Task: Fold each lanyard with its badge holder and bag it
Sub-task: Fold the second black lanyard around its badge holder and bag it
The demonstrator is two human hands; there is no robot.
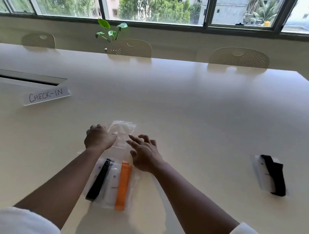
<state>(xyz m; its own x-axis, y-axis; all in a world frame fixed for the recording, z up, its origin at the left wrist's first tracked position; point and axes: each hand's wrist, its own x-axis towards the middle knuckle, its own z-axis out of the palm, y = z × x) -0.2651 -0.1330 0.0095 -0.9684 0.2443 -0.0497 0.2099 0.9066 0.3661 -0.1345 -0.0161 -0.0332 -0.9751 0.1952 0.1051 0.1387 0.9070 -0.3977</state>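
Nearest the camera, two finished packs are seen lying side by side on the table: a black lanyard and an orange lanyard, each folded against a white badge holder inside clear plastic. Just beyond them, an empty clear bag is being handled. The left hand is placed at the bag's left edge, its fingers curled; whether the edge is actually pinched cannot be told. The right hand is held over the bag's near right corner with its fingers spread and released, nothing grasped. Well apart at the right, a second black lanyard is seen folded over its own badge holder, apparently unbagged, so this set is judged to be the next one due. Further left, a handwritten "CHECK-IN" sign is laid flat, and chairs are ranged along the far edge. The thin, slippery film could fail to be opened if both layers are pressed together, and the loose fold at the right could be undone if lifted carelessly.
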